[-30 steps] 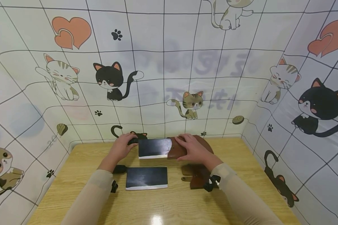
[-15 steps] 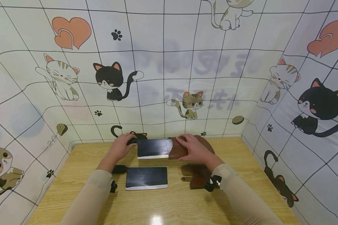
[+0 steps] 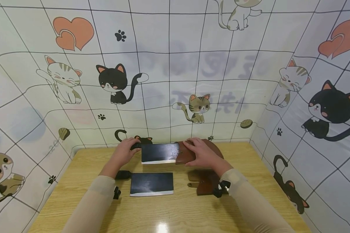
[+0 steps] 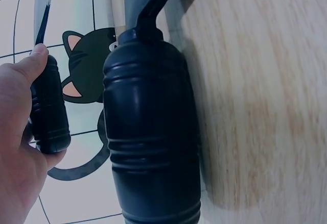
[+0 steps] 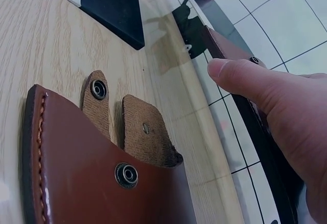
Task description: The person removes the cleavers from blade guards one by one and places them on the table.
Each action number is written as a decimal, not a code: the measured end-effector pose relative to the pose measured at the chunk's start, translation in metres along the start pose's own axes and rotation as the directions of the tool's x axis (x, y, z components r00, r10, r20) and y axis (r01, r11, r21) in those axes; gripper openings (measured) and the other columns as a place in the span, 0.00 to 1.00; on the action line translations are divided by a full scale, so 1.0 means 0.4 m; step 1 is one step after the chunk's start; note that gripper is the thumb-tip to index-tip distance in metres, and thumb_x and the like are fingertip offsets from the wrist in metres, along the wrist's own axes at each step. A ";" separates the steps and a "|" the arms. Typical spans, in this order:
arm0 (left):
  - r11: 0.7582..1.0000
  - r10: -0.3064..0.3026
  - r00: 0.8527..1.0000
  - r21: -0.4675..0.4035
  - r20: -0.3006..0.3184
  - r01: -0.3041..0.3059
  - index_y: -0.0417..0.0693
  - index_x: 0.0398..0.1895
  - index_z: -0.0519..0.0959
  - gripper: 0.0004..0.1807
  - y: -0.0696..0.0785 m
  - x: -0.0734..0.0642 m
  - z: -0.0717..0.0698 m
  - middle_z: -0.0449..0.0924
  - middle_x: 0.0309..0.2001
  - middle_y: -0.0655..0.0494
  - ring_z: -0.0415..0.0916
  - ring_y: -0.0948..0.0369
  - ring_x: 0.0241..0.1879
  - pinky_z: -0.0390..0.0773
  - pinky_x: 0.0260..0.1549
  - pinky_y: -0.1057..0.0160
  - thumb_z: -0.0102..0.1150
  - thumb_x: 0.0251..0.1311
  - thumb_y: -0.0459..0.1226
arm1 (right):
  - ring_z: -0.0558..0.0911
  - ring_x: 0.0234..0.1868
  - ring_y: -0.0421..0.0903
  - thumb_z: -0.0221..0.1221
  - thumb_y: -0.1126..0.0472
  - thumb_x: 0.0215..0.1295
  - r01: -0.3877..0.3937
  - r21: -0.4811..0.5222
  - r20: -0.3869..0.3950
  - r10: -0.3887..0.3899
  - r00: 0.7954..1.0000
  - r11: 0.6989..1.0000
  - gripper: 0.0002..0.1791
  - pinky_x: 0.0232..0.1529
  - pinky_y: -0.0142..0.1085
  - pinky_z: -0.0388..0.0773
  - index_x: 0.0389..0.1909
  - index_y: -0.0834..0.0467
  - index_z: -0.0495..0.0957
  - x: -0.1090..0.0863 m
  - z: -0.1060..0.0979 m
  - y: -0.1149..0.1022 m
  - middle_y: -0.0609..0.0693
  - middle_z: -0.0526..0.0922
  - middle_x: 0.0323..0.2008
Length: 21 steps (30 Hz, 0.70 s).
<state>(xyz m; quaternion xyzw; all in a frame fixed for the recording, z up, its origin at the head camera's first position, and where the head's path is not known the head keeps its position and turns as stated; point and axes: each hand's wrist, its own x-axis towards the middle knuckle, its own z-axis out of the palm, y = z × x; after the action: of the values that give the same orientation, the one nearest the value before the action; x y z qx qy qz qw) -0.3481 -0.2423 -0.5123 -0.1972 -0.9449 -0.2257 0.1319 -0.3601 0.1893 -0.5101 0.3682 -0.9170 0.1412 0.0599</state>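
Near the back of the table my left hand (image 3: pixel 123 152) grips the black handle (image 4: pixel 50 104) of a cleaver (image 3: pixel 157 152). Its dark blade, with a bright lower edge, runs right into a brown leather sheath (image 3: pixel 182 157). My right hand (image 3: pixel 203 154) holds that sheath, the thumb toward me; the fingers behind it are hidden. How far the blade reaches inside is hidden. A second cleaver (image 3: pixel 151 184) lies closer to me, its black handle (image 4: pixel 148 117) to the left. Below my right forearm rests a second brown sheath (image 5: pixel 97 157), its snap straps undone, partly covered by the wrist.
The wooden table (image 3: pixel 169 213) ends at a cat-print curtain (image 3: pixel 169 81) at the back, with more of it on both sides. Small black wrist cameras (image 3: pixel 221 188) sit on the sleeves, the right one above the lying sheath.
The hands have drawn slightly apart: the left one shifted a little left with the cleaver, the right one a little right with the sheath. Slightly more blade shows now. The second cleaver and sheath stay put.
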 end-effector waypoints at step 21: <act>1.000 -0.014 1.000 -0.002 0.022 0.014 0.43 0.66 0.82 0.20 -0.021 -0.006 -0.002 0.83 0.62 0.43 0.78 0.39 0.62 0.77 0.62 0.34 0.70 0.77 0.40 | 0.62 0.82 0.60 0.82 0.36 0.58 -0.019 0.012 0.003 0.019 1.000 1.000 0.62 0.78 0.61 0.65 0.87 0.54 0.63 -0.011 -0.012 0.006 0.61 0.64 0.81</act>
<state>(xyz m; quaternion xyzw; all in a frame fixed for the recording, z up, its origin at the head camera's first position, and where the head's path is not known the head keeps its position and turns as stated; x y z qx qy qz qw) -0.3495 -0.2504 -0.5155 -0.1931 -0.9474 -0.2253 0.1196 -0.3586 0.1954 -0.5070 0.3599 -0.9198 0.1465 0.0549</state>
